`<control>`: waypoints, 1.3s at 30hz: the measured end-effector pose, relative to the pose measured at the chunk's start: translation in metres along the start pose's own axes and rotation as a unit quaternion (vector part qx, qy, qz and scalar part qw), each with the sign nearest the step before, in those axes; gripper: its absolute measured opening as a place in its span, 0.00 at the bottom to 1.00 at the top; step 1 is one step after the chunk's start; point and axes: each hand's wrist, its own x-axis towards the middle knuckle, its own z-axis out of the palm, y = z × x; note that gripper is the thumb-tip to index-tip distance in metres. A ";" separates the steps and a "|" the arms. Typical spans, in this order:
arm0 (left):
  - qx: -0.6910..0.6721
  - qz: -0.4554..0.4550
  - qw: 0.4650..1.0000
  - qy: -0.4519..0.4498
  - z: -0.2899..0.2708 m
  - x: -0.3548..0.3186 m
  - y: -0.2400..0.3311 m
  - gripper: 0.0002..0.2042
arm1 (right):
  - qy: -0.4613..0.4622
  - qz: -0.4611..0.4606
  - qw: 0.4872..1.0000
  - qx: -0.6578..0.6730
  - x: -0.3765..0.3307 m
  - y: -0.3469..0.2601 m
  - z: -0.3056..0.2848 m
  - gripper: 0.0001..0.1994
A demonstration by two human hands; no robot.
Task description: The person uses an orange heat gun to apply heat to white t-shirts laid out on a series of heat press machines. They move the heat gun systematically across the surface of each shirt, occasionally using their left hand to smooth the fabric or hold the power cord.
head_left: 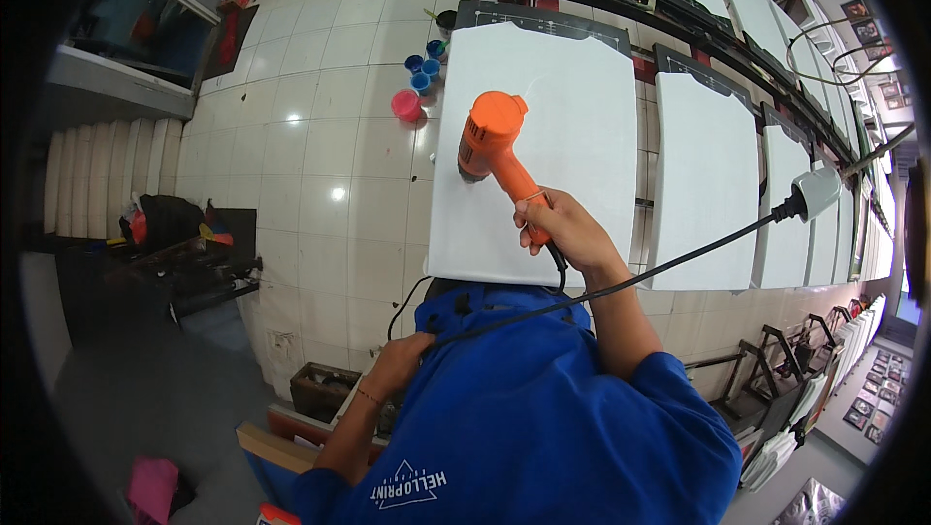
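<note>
An orange heat gun (497, 118) is in my right hand (567, 227), whose fingers wrap round its handle. Its dark nozzle points down at a white print board (582, 137), close over the left part of the surface. From the handle's end a black cord drops toward the board's near edge. My left hand (402, 362) is down by my waist, closed round a black power cord (640, 277). That cord crosses in front of my blue shirt and right forearm, up to a white socket (818, 193) at the right.
Several white boards (706, 181) stand in a row to the right on dark rails. Blue cups (420, 82) and a pink tub (406, 105) are just left of my board. A wooden box (323, 391) sits near my left arm.
</note>
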 end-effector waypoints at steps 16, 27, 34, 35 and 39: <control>0.013 0.009 1.000 -0.005 0.003 0.014 0.016 0.11 | -0.025 0.049 0.996 -0.072 -0.030 -0.010 -0.012 0.16; 0.027 -0.017 0.999 -0.024 0.005 0.007 0.017 0.12 | -0.032 0.069 0.994 -0.081 -0.040 -0.005 -0.010 0.16; 0.021 0.002 1.000 -0.010 0.006 0.006 0.015 0.14 | -0.075 0.092 0.991 -0.068 -0.050 0.006 0.008 0.16; 0.018 0.002 1.000 -0.008 0.007 0.006 0.015 0.14 | -0.076 0.090 0.991 -0.068 -0.050 0.007 0.009 0.15; 0.022 0.003 1.000 -0.013 0.004 0.008 0.019 0.14 | -0.078 0.101 0.988 -0.088 -0.054 0.007 0.004 0.17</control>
